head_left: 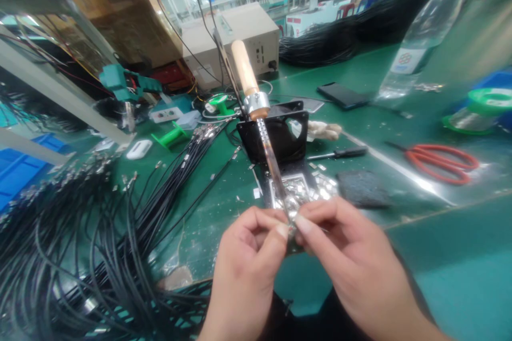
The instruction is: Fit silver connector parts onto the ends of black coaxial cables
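Observation:
Just below the tip of a wooden-handled soldering iron point(245, 72), my left hand point(250, 261) and my right hand point(352, 256) meet with their fingers pinched. What sits between the fingertips is small and blurred, and I cannot make it out. The iron slants down from a black metal stand point(276, 136), its tip at a shiny silvery lump point(292, 205). Behind the fingers lies a heap of small metal pieces point(326, 186), beside a dark flat block point(364, 189).
Black cables point(120, 256) with metal ends fill the left side. Rightward lie a screwdriver point(350, 153), red-handled scissors point(440, 162), a phone point(343, 96), a plastic bottle point(424, 37) and a green wire spool point(476, 112). A beige box point(240, 42) stands behind.

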Tool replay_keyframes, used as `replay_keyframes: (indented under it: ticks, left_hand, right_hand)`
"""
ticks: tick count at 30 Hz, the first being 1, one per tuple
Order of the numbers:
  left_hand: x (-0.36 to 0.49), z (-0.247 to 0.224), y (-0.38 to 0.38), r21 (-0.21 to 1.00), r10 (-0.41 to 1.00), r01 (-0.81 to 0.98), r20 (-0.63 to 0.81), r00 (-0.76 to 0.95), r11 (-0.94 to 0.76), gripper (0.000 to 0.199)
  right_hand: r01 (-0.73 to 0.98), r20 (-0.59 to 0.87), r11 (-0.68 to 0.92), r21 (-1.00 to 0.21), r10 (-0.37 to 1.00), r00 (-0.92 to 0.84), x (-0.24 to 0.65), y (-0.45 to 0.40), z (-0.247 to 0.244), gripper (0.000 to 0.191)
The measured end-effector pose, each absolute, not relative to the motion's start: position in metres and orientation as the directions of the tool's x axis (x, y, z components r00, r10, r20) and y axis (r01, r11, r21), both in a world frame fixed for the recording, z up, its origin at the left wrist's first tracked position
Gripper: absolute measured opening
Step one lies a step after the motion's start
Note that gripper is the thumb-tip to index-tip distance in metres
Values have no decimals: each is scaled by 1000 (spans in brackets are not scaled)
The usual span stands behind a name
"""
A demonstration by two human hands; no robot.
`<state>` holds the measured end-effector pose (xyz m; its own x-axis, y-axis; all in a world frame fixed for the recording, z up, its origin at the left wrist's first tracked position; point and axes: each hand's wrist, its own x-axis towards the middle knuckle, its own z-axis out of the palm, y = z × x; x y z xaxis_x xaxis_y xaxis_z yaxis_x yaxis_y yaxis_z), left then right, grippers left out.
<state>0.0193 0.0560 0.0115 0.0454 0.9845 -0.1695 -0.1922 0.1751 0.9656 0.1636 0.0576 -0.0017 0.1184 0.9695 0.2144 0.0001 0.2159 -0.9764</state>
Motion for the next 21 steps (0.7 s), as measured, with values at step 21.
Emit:
replay_keyframes:
  ticks: [21]
  left_hand:
    - [17, 10, 54, 961, 970, -130, -242, 30, 243, 21]
  right_hand:
    - [33, 286, 285, -958, 942, 177, 159, 52, -10, 13]
